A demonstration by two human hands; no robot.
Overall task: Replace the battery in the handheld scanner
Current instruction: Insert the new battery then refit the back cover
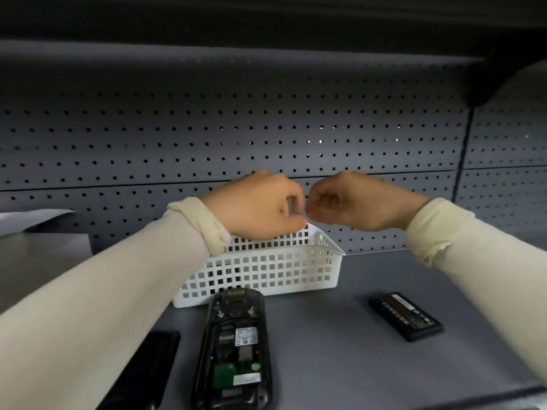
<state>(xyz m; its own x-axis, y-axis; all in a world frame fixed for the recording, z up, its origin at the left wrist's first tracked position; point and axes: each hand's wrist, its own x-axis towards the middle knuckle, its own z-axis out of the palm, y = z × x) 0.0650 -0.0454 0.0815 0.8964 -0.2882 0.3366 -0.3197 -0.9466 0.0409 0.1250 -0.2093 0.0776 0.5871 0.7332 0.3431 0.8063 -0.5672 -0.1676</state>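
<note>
White plastic lattice basket [266, 270], matt grey perforated metal back panel [207, 134], cream cloth sleeves [189, 232]

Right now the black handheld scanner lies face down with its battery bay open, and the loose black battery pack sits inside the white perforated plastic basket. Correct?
Not quite. The head view shows the black battery pack lying on the grey shelf, right of the white perforated plastic basket, not inside it. The black handheld scanner does lie face down with its battery bay open.
</note>
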